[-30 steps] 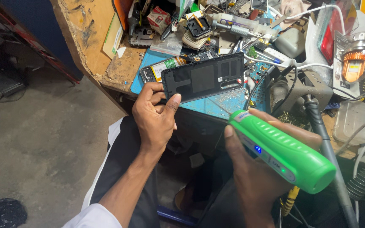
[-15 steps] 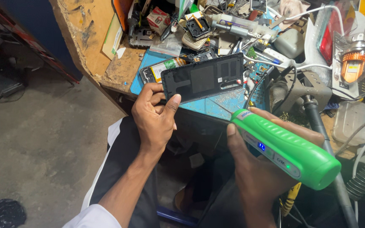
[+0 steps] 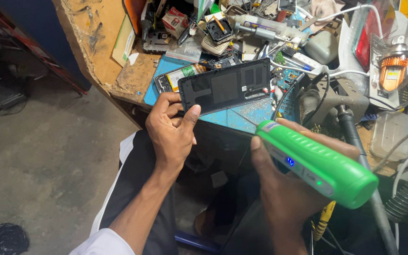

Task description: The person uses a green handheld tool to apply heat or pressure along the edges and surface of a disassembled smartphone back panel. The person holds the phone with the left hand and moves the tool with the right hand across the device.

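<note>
Head view: left hand [image 3: 171,130] pinches black phone cover [image 3: 225,87]; right hand [image 3: 284,189] grips green tool [image 3: 319,163].

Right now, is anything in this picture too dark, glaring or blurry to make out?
Head view: the black phone panel in the left hand looks sharp; the green tool in the right hand shows soft highlights; the lit orange bulb is bright; under the bench it is deep shadow.

Bare hands [image 3: 171,130], white sleeve [image 3: 101,243], black trousers [image 3: 140,198].
</note>
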